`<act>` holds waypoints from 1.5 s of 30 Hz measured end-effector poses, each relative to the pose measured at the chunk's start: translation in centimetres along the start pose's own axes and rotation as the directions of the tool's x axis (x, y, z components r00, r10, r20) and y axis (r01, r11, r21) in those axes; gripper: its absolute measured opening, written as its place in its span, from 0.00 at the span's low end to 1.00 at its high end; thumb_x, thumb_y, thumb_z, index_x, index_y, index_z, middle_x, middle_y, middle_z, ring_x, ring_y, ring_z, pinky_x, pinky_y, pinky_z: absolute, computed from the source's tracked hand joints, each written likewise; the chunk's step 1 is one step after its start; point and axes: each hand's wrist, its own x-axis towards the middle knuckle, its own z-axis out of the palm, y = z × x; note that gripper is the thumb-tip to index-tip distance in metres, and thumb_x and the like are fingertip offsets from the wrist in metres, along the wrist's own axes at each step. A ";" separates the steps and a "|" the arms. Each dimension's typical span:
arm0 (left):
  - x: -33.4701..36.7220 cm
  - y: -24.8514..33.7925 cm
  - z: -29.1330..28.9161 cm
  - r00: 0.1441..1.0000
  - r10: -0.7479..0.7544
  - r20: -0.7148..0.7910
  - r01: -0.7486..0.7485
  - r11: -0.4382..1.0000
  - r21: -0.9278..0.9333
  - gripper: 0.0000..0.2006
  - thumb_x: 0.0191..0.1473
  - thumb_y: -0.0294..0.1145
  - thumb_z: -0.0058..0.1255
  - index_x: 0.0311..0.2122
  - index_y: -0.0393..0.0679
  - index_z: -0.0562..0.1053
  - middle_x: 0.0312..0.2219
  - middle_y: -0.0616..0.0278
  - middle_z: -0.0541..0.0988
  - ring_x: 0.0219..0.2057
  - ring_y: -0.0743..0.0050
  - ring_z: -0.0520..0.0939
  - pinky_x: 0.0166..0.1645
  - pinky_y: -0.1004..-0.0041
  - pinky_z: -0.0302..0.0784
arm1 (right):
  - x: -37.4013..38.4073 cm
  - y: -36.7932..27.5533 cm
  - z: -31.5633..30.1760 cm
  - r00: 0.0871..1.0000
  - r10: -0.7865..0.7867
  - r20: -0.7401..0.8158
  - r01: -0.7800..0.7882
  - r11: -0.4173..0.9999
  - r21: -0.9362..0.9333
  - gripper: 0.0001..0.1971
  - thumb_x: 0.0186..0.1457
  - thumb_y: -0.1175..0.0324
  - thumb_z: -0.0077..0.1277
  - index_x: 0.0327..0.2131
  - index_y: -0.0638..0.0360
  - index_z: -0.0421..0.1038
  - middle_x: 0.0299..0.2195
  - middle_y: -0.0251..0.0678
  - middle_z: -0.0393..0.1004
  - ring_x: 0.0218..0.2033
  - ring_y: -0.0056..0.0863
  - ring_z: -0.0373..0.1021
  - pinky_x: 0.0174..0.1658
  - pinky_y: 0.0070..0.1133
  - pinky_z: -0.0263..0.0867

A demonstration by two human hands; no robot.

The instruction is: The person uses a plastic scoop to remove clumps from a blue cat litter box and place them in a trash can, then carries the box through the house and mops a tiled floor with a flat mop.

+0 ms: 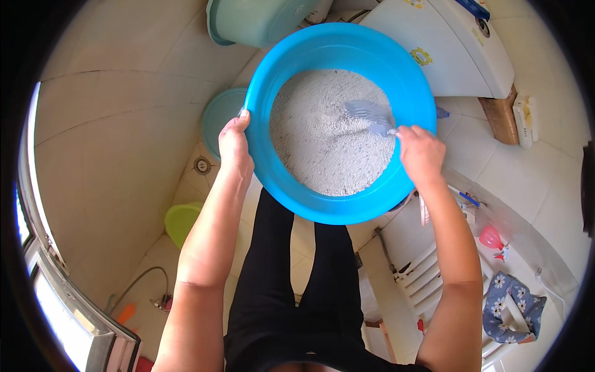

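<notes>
A large round blue basin [339, 214] is held up in front of me, above my legs. Grey-white granules [322, 161] like cat litter cover its bottom. With my left hand [236, 141] I grip the basin's left rim, thumb on top and the other fingers hidden below. My right hand [421, 152] is closed around the handle end of a translucent blue-grey scoop [367, 115] at the basin's right side. The scoop's blade lies in the granules, partly sunk in them, and most of its handle is hidden by my fingers.
Pale green tubs [260, 22] stand beyond the basin. A white appliance [440, 43] rises at the far right, a brown box [499, 115] below it. On the left are a lime-green basin [181, 222] and a floor drain [202, 165]. A flowered cloth bag [511, 310] hangs lower right.
</notes>
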 end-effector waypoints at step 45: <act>3.0 -5.9 -1.2 1.000 0.011 0.012 -0.010 0.997 -0.074 0.12 0.53 0.39 0.49 0.26 0.41 0.70 0.23 0.64 0.74 0.24 0.76 0.73 0.32 0.74 0.69 | -8.7 -5.1 14.0 0.378 0.512 0.771 -0.901 0.396 0.179 0.08 0.47 0.68 0.53 0.25 0.63 0.74 0.21 0.41 0.74 0.20 0.27 0.68 0.22 0.26 0.61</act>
